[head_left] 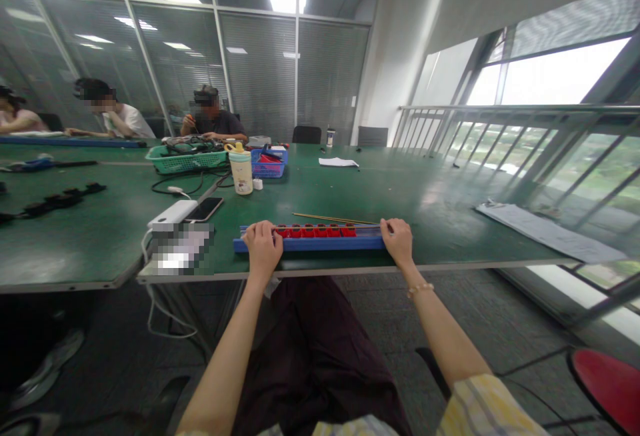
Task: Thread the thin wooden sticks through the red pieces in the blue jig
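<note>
A long blue tray [320,244] lies along the near table edge, with a row of red blocks [321,231] inside it. Over the blocks runs a thin rod [327,226], spanning from one hand to the other. My left hand [265,243] is closed at the tray's left end, its fingertips pinching the rod. At the right end, my right hand [397,239] pinches the rod's other end between thumb and fingers. Thin yellowish sticks [320,217] rest on the table just behind the tray.
A white power bank [173,215], a phone [206,209] and a yellow bottle [242,171] stand left. Behind are a green basket [185,161] and a blue basket [269,164]. A clipboard [545,228] lies right. Several people sit across the tables.
</note>
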Motion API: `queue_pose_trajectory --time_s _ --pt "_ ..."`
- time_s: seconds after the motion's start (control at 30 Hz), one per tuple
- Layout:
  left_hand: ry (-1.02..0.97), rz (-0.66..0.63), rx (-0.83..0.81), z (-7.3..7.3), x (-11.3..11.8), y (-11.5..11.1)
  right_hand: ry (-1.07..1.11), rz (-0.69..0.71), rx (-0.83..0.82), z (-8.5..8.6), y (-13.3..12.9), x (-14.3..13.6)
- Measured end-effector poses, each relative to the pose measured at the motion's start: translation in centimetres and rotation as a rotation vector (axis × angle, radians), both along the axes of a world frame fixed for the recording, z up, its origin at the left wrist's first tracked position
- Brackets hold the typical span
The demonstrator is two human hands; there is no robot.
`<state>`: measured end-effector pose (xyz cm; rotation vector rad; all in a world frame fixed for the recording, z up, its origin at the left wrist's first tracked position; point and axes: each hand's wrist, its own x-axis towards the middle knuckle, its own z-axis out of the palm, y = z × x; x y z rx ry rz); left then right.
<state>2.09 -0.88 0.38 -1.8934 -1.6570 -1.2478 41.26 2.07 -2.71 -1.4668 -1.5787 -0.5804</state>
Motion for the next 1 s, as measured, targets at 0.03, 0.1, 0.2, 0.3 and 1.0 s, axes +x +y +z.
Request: queue_pose_trajectory --time_s 0.03,0.1,0.2,0.3,1.0 --pt "0.004 -0.007 0.006 -0.03 0.00 0.01 -0.002 0.003 0.004 -0.01 0.00 0.01" --pt "0.010 -0.021 0.015 -0.06 -0.01 0.03 -0.003 0.003 0.010 -0.04 0.02 0.06" --pt "0.011 -0.040 0.021 -0.07 -0.03 0.06 -0.009 0.002 0.015 -0.06 0.05 0.13" --pt "0.008 -0.057 0.032 -0.06 -0.05 0.08 -0.044 0.038 0.001 0.00 -0.02 0.04" --pt "0.048 -0.091 -0.020 0.45 0.18 -0.38 0.050 -0.179 -0.005 0.05 -0.20 0.18"
